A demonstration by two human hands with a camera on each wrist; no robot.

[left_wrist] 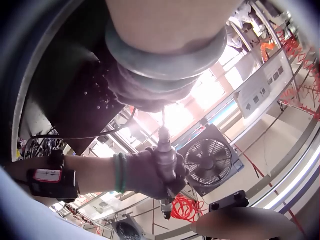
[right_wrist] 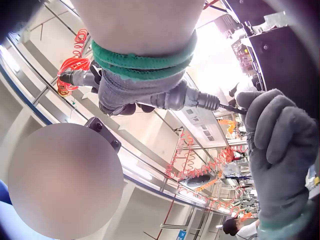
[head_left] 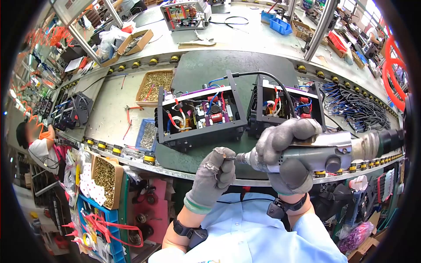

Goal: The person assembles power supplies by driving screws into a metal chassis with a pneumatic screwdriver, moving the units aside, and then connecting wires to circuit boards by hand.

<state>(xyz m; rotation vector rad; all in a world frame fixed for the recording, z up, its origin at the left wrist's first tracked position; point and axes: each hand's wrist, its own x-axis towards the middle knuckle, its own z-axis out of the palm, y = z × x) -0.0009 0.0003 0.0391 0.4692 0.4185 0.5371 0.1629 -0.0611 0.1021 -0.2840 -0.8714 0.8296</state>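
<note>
My gloved right hand (head_left: 275, 142) grips a grey pneumatic screwdriver (head_left: 313, 158), held level in front of my chest with its bit to the left. The fingers of my gloved left hand (head_left: 206, 180) are curled at the bit's tip and pinch a small brass-coloured screw (head_left: 224, 155), mostly hidden by the glove. In the right wrist view the thin bit (right_wrist: 231, 108) runs from the chuck to the left fingertips. Beyond the hands stands a black metal case (head_left: 199, 136), its open side showing wires and a circuit board. A second such case (head_left: 287, 119) is partly behind the right hand.
A green mat (head_left: 197, 72) lies under the cases, between roller tracks. Small brass-coloured parts fill a cardboard box (head_left: 155, 85) and a blue tray (head_left: 148, 135) at left. Bundled black cables (head_left: 359, 111) lie right. A black cable (head_left: 263, 75) arches over the cases.
</note>
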